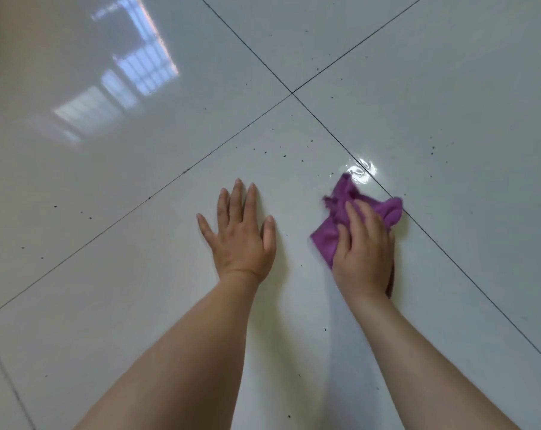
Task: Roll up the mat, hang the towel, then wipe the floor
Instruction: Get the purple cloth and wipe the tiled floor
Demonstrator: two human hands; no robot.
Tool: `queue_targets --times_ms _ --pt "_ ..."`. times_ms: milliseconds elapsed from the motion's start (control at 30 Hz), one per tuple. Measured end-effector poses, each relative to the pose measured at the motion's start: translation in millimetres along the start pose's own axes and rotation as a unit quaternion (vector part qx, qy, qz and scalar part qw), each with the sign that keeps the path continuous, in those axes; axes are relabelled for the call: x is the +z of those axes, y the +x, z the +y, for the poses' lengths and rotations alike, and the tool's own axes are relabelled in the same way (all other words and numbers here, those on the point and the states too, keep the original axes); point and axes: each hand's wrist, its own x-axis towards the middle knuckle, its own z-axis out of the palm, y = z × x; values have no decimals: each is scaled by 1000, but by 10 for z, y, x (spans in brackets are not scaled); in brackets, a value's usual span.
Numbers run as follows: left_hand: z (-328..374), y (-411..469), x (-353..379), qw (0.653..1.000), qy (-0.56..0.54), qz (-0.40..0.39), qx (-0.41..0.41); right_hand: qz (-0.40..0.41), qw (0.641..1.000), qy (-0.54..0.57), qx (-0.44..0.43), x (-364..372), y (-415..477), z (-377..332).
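A crumpled purple cloth [340,209] lies on the glossy white tile floor [138,274], right of centre. My right hand [365,246] presses down on the cloth, fingers laid over it. A small puddle of water [360,170] glistens on the grout line just beyond the cloth's far tip. My left hand [239,234] rests flat on the floor to the left of the cloth, fingers spread and holding nothing. No mat or towel rack is in view.
Dark grout lines cross at a tile corner [292,93] beyond the hands. Small dark specks of dirt [283,156] are scattered over the tiles. A window reflection [132,69] shines on the floor at the upper left.
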Motion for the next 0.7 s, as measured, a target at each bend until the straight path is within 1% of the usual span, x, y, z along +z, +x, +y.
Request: queue_targets --times_ms 67,100,233,300,367,467,567,700 --pt "4 -7 5 1000 0 7 1 19 999 1 50 79 253 -85" --pt "7 -9 6 1000 -2 11 2 19 999 -1 51 102 303 -129" --pt "19 -7 16 1000 -7 19 4 -20 999 -7 -42 29 47 -100" --pt "17 -12 20 1000 -1 23 6 -35 998 -10 -50 -25 -51 -54" --pt "13 -13 24 1000 1 26 6 -48 997 -34 -47 -87 -55 -58" --pt "10 -16 19 999 -9 32 5 -68 991 -76 -83 -146 -98 -39" --pt "9 -14 12 999 -13 41 8 -98 988 -42 -113 -135 -136 57" --pt "13 -15 30 999 -7 42 11 -87 988 -3 -130 -57 40 55"
